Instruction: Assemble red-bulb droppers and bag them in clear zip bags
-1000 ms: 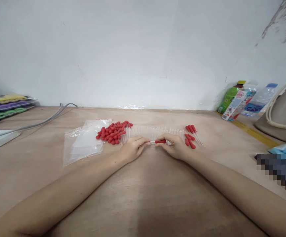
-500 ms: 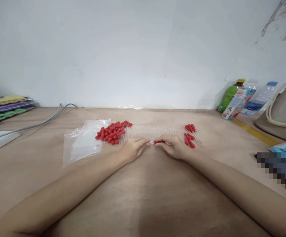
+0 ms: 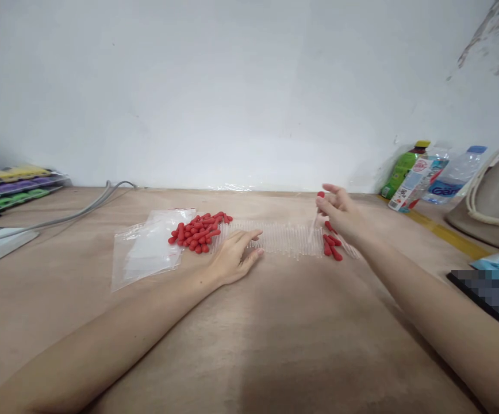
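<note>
My left hand (image 3: 234, 256) rests at the left part of a row of thin clear tubes (image 3: 284, 238), its fingers apart and nothing between them. My right hand (image 3: 342, 215) is raised over the row's right end. Between its thumb and fingers it holds a dropper (image 3: 315, 221) by the red rubber bulb, and the clear tube slants down. A heap of loose red rubber bulbs (image 3: 198, 233) lies left of the tubes. To the right are several red bulbs (image 3: 332, 247) with tubes beside them, partly hidden by my right hand.
Clear zip bags (image 3: 146, 253) lie left of the bulbs. A grey cable (image 3: 81, 210) crosses the left side near packs of coloured items (image 3: 14, 187). Bottles (image 3: 405, 167), a carton (image 3: 415, 184), a beige bag (image 3: 491, 201) and a dark blurred item (image 3: 491, 299) stand or lie at right.
My hands have come apart. The right one has moved up and to the right with the red-bulbed dropper. My left hand has let go and its fingers have spread.
</note>
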`<state>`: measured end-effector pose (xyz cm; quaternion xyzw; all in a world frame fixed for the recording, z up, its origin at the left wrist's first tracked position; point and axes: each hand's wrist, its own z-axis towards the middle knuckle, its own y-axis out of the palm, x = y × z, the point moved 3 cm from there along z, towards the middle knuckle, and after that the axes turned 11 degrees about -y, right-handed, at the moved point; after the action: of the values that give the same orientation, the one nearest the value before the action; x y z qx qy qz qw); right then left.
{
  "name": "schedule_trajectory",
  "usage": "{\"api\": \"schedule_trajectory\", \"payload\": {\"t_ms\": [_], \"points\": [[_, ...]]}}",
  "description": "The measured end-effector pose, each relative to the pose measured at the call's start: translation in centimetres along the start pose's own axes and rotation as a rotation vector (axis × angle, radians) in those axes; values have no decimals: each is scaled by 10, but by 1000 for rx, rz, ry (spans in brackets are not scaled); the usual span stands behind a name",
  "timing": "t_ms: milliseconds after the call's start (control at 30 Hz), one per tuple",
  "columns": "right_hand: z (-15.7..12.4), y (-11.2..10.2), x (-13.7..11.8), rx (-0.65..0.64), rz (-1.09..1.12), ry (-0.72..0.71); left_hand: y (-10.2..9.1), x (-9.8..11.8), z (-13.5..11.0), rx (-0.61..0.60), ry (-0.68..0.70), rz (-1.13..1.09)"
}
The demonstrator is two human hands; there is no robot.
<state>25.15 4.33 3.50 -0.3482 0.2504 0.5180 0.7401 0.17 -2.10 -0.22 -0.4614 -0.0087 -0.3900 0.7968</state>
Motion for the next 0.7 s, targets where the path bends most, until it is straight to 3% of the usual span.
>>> {"api": "schedule_trajectory", "payload": {"t_ms": [67, 133, 267, 500, 700], "points": [[11, -27, 16, -2, -225, 43, 2, 0, 1, -19, -12, 34], [16, -47, 32, -126, -467, 108, 3, 0, 1, -27, -18, 60], [15, -67, 57, -275, -799, 161, 3, 2, 1, -19, -10, 76], [8, -71, 89, -402, -926, 228, 3, 1, 2, -30, -2, 101], [7, -74, 94, -415, -912, 252, 3, 3, 2, -39, -12, 114]]}}
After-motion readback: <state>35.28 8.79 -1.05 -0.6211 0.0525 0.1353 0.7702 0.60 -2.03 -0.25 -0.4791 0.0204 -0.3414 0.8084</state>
